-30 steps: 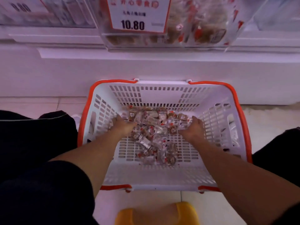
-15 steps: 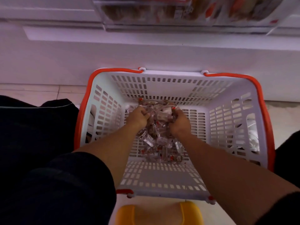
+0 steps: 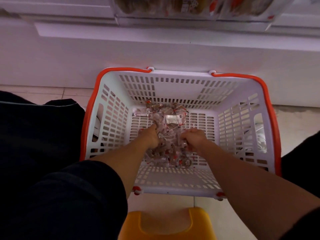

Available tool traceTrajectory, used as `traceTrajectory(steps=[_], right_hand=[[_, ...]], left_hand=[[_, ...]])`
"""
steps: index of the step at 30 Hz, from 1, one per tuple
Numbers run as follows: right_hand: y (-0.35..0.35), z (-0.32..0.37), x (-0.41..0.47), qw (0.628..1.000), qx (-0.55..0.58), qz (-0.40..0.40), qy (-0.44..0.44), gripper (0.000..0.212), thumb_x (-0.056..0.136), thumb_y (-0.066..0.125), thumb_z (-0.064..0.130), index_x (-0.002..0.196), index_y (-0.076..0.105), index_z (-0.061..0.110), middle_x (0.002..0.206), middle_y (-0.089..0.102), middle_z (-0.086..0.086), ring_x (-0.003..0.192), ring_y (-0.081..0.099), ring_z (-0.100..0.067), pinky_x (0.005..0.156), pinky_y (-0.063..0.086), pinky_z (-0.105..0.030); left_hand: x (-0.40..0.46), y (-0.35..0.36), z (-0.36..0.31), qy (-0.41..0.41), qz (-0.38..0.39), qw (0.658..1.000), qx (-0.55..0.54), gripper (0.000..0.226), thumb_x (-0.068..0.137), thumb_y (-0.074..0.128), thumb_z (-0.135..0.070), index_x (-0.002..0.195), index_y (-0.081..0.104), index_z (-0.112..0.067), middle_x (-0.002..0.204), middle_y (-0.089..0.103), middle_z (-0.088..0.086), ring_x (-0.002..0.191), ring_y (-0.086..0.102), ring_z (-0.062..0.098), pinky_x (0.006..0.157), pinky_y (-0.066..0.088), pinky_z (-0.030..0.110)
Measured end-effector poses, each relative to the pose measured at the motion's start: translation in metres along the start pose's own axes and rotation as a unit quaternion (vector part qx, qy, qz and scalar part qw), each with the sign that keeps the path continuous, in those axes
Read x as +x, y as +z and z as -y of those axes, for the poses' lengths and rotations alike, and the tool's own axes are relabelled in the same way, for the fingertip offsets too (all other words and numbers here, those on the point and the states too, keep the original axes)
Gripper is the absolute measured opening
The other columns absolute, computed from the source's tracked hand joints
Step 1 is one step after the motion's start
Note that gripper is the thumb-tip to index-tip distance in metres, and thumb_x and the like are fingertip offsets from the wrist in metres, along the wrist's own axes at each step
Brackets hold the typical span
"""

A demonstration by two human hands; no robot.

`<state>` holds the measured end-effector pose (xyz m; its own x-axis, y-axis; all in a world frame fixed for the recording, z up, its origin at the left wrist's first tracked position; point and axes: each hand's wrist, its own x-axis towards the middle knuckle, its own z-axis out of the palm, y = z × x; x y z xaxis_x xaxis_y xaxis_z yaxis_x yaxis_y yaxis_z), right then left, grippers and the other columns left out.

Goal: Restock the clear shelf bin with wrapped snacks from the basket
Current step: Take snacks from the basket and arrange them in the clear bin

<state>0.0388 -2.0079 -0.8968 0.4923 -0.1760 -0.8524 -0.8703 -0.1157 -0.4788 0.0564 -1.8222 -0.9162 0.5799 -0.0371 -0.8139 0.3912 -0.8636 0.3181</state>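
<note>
A white slotted shopping basket (image 3: 242,129) with an orange rim stands on the tiled floor (image 3: 43,93), its far side close against the white base of a shelf unit (image 3: 155,52). Inside it lies a heap of small wrapped snacks (image 3: 174,118) in clear wrappers with red marks, spread from the far middle of the basket's bottom toward the near middle.

Both forearms reach into the basket from the near side. The left hand (image 3: 150,136) has its fingers curled into the left side of the heap and grips a bunch of the snacks. The right hand (image 3: 195,139) is likewise curled into the right side of the heap and holds snacks. The two hands are near each other with a mound of wrappers between them.

At the far top edge, above the basket, the lower part of a clear shelf bin (image 3: 190,7) shows, with brown packaged snacks visible through its wall. A yellow plastic stool (image 3: 166,224) sits at the near edge, just beside the basket. Dark clothing (image 3: 43,153) fills the near left.
</note>
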Motion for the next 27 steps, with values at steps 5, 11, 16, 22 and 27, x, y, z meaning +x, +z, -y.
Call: traceTrajectory(steps=[5,11,16,22,27], right_hand=[[-0.007,-0.011,0.011,0.995,-0.076,-0.039,-0.054,0.019,0.083,0.069,0.001,0.095,0.061,0.012,0.087,0.066,-0.015,0.058,0.056,-0.021,0.046,0.046,-0.024],[-0.011,-0.022,0.021,0.976,-0.181,-0.081,-0.086,0.048,0.088,0.067,0.018,0.131,0.049,0.011,0.115,0.063,-0.012,0.103,0.064,-0.033,0.09,0.055,-0.048],[-0.012,-0.023,0.028,0.988,-0.108,-0.093,-0.066,0.022,0.09,0.064,0.021,0.094,0.068,0.0,0.101,0.07,-0.024,0.095,0.068,-0.041,0.083,0.057,-0.056],[-0.022,-0.006,0.014,0.987,-0.107,-0.104,-0.065,0.032,0.092,0.066,0.029,0.085,0.066,-0.002,0.087,0.069,-0.022,0.08,0.069,-0.033,0.08,0.058,-0.054],[-0.025,0.011,-0.018,0.994,-0.046,-0.063,-0.082,0.015,0.089,0.071,0.007,0.08,0.06,0.003,0.085,0.065,-0.02,0.07,0.067,-0.034,0.072,0.06,-0.056]], left_hand=[[-0.005,0.003,-0.01,-0.023,0.022,0.999,0.015,0.062,0.101,0.052,-0.016,0.155,0.022,-0.007,0.152,0.039,0.019,0.135,0.043,0.036,0.11,0.032,0.042],[-0.01,0.003,-0.013,-0.04,0.056,0.997,-0.041,0.035,0.102,0.05,-0.014,0.133,0.049,0.002,0.107,0.06,0.013,0.072,0.055,0.021,0.059,0.05,0.031],[-0.01,0.02,-0.007,-0.03,0.045,0.993,-0.101,0.046,0.092,0.069,-0.035,0.125,0.056,-0.006,0.092,0.058,0.004,0.081,0.056,0.019,0.073,0.046,0.032],[-0.027,0.007,-0.003,-0.022,0.075,0.99,-0.121,0.07,0.084,0.074,-0.047,0.13,0.05,0.0,0.127,0.06,0.019,0.111,0.062,0.035,0.097,0.052,0.047],[-0.057,-0.003,0.001,-0.038,0.139,0.955,-0.258,0.053,0.093,0.066,-0.034,0.127,0.052,0.003,0.102,0.071,0.023,0.075,0.073,0.029,0.066,0.063,0.042]])
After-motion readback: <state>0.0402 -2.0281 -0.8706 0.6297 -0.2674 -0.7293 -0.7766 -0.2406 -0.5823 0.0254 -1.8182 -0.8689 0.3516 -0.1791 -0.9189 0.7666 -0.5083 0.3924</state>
